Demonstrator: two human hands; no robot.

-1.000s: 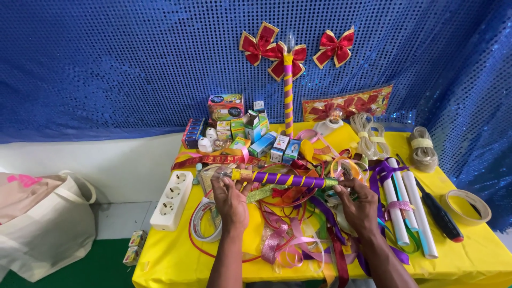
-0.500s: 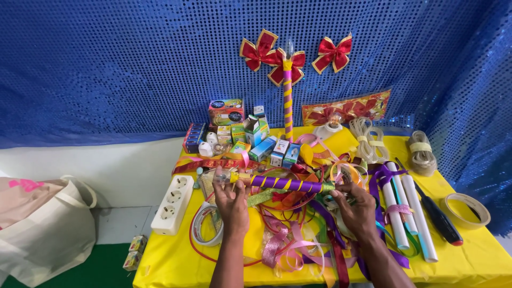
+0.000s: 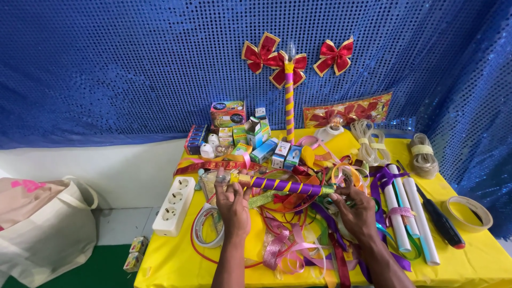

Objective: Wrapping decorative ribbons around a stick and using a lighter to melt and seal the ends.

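The left hand (image 3: 233, 205) closes its grip on one end of a purple stick wound with yellow stripes (image 3: 288, 186); the stick lies level, just above a heap of loose ribbons (image 3: 298, 240) on the yellow surface (image 3: 165, 266); the right hand (image 3: 356, 210) meets the stick's other end, fingers curled, though whether that grip pinches the stick or the ribbon beside it I cannot tell; a white power strip (image 3: 173, 205) lies left of the left hand; white paper rolls (image 3: 410, 210) lie right of the right hand; small boxes (image 3: 250, 141) stand behind; an upright striped stick (image 3: 289, 101) rises against the blue sequin backdrop (image 3: 133, 69).
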